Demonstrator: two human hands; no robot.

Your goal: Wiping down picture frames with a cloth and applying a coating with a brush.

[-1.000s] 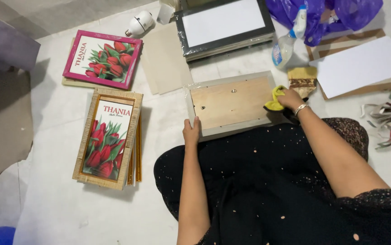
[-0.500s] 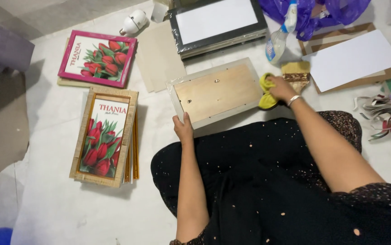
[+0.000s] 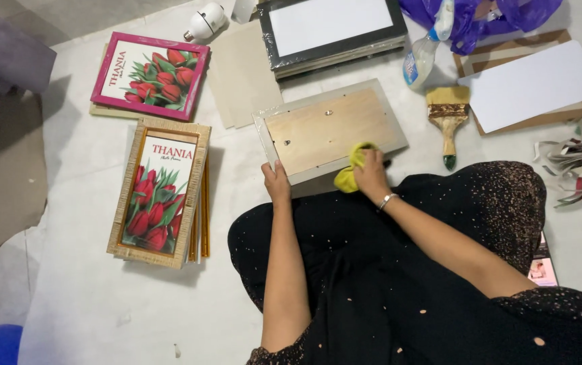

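Observation:
A picture frame (image 3: 328,128) lies face down on the floor in front of my lap, its pale wooden backing up. My left hand (image 3: 276,181) grips its near left corner. My right hand (image 3: 372,174) presses a yellow cloth (image 3: 349,174) against the frame's near edge, a bracelet on the wrist. Just right of the frame lies a paintbrush (image 3: 448,115) with a wooden handle and green tip.
Left of me is a stack of frames with a red tulip print (image 3: 160,192); beyond it a pink-framed tulip print (image 3: 149,74). A black frame (image 3: 331,28), a spray bottle (image 3: 422,55), a white sheet on cardboard (image 3: 534,84), paper scraps (image 3: 574,169) and a light bulb (image 3: 204,21) lie around.
My right hand with the yellow cloth slid from the frame's right end along to its near edge. The frame and my left hand have shifted in view as my head moved.

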